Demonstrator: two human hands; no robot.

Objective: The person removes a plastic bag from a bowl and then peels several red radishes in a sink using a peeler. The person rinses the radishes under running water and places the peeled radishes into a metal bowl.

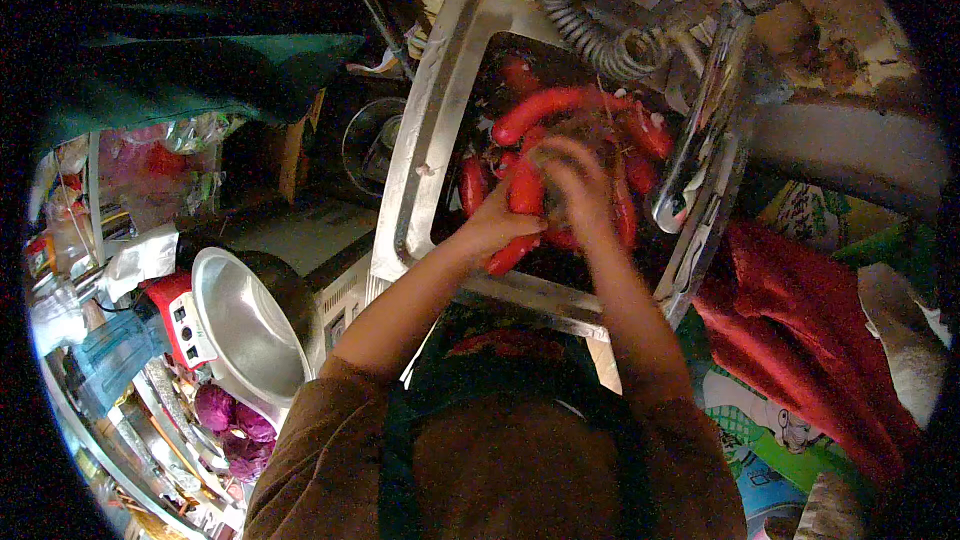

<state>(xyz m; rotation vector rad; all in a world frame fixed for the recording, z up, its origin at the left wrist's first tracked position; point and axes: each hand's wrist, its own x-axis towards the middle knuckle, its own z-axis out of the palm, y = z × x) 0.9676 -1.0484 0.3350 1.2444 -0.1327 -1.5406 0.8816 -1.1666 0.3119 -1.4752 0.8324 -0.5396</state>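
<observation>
My left hand (491, 226) is wrapped around a long red vegetable (526, 191), perhaps a carrot, whose lower end sticks out below the fingers. Close beside its upper part is my right hand (574, 172), blurred, with curved fingers. Whether those fingers touch the vegetable cannot be made out. Both hands are over the basin of a stainless steel sink (395, 199). More red vegetables lie in the dark basin, among them a curved one (544, 109) beyond my hands and one at the left (472, 186).
A chrome faucet (694, 142) reaches over the sink's right side, near a coiled hose (581, 7). Red cloth (795, 322) hangs at the right. To the left are a large metal bowl (255, 330), a red-and-white appliance (181, 319) and purple cabbages (236, 420).
</observation>
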